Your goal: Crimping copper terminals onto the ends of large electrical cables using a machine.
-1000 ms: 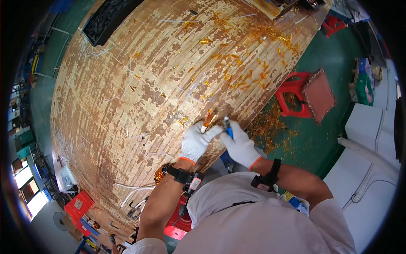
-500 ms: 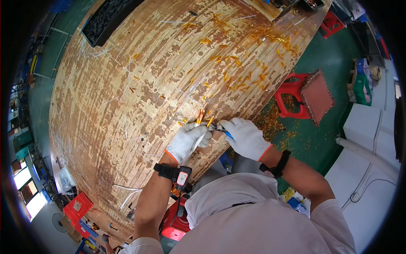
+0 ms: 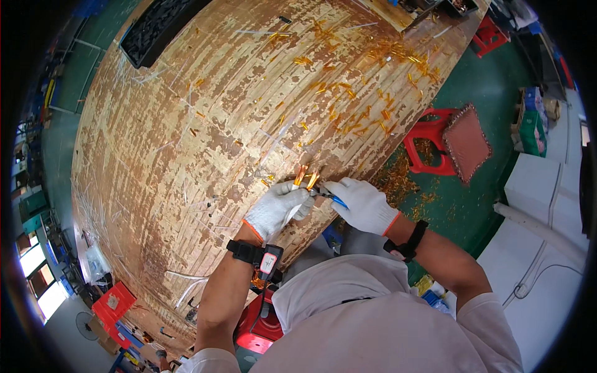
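My left hand (image 3: 273,210), in a white knitted glove, is closed around white-sleeved wires with bare copper ends (image 3: 301,175) that stick up past the fingers in two bunches. My right hand (image 3: 364,206), gloved alike, grips blue-handled pliers (image 3: 339,201). The jaws of the pliers are at the base of the right-hand copper bunch; my glove partly hides them, and I cannot tell whether they bite on it. Both hands are above the edge of a worn wooden table (image 3: 186,137).
Amber film scraps (image 3: 354,121) are strewn over the table's far right and the floor beside it. A black bin (image 3: 155,37) of dark pieces stands at the far left. Right of the table is a red stool (image 3: 429,143) with a pink cushion (image 3: 467,143).
The copper ends have shifted slightly to the right and now fan apart more. My right hand with the pliers has moved a little, staying close to the left hand.
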The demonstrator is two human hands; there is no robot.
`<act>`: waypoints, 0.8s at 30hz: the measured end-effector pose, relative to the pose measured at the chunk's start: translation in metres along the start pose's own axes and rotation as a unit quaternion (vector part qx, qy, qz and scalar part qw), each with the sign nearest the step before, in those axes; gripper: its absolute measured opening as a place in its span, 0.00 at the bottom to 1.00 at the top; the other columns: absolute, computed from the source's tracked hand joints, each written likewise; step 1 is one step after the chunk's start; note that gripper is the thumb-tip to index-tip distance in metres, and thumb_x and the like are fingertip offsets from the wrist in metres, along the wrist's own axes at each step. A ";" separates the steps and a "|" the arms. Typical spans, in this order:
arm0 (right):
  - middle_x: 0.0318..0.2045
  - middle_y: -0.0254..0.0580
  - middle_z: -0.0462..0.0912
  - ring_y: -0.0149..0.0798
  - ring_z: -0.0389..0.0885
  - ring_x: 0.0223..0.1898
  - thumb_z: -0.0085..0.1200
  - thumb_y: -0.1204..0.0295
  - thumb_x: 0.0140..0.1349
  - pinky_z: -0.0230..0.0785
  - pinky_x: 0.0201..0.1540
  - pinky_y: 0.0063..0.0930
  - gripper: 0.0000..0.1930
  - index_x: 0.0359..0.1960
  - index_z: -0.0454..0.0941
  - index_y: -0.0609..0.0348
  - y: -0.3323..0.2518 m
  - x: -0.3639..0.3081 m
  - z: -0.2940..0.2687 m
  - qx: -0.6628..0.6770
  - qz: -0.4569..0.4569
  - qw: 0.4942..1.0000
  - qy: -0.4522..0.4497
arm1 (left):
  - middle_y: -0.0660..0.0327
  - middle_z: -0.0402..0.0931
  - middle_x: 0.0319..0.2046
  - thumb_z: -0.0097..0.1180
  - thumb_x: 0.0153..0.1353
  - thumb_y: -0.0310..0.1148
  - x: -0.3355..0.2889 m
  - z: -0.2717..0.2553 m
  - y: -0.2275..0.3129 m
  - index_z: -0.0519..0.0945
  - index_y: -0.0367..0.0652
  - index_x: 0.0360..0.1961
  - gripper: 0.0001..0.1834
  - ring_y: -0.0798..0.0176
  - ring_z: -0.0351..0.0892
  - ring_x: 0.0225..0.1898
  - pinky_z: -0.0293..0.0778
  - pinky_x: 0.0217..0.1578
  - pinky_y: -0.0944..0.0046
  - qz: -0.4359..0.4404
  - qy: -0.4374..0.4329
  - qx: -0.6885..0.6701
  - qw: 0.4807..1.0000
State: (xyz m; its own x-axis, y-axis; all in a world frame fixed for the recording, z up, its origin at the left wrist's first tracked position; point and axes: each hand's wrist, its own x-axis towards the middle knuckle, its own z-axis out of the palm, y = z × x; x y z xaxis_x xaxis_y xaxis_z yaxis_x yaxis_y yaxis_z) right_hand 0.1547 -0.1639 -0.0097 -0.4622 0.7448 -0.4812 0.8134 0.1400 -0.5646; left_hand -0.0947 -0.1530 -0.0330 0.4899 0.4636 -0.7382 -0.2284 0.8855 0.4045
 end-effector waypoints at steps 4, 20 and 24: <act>0.42 0.46 0.80 0.50 0.81 0.46 0.58 0.64 0.67 0.74 0.51 0.44 0.22 0.62 0.74 0.52 0.009 -0.001 -0.001 -0.060 -0.123 0.987 0.088 | 0.58 0.85 0.34 0.61 0.70 0.32 -0.005 0.005 0.005 0.82 0.34 0.48 0.12 0.66 0.81 0.28 0.77 0.32 0.66 -0.017 0.013 0.012 1.000; 0.48 0.48 0.80 0.51 0.81 0.50 0.58 0.60 0.67 0.73 0.57 0.44 0.22 0.61 0.76 0.53 0.005 0.001 0.002 -0.043 -0.123 0.989 0.065 | 0.70 0.67 0.23 0.57 0.72 0.34 -0.007 0.002 0.002 0.82 0.32 0.47 0.14 0.75 0.60 0.20 0.56 0.21 0.71 -0.030 -0.026 0.010 0.999; 0.46 0.41 0.78 0.44 0.78 0.50 0.61 0.63 0.61 0.71 0.58 0.42 0.23 0.58 0.78 0.51 0.029 0.017 -0.007 -0.149 -0.286 0.928 0.187 | 0.73 0.62 0.21 0.56 0.72 0.34 0.000 -0.007 0.004 0.82 0.30 0.46 0.14 0.76 0.57 0.20 0.52 0.19 0.72 -0.094 -0.120 -0.014 0.988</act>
State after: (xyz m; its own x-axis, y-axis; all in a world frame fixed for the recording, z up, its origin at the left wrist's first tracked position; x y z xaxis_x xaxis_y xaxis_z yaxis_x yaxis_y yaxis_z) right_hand 0.1727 -0.1424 -0.0292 -0.7389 0.6598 0.1367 0.5604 0.7143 -0.4191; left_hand -0.1018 -0.1491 -0.0348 0.7112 0.2729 -0.6478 -0.1353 0.9575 0.2549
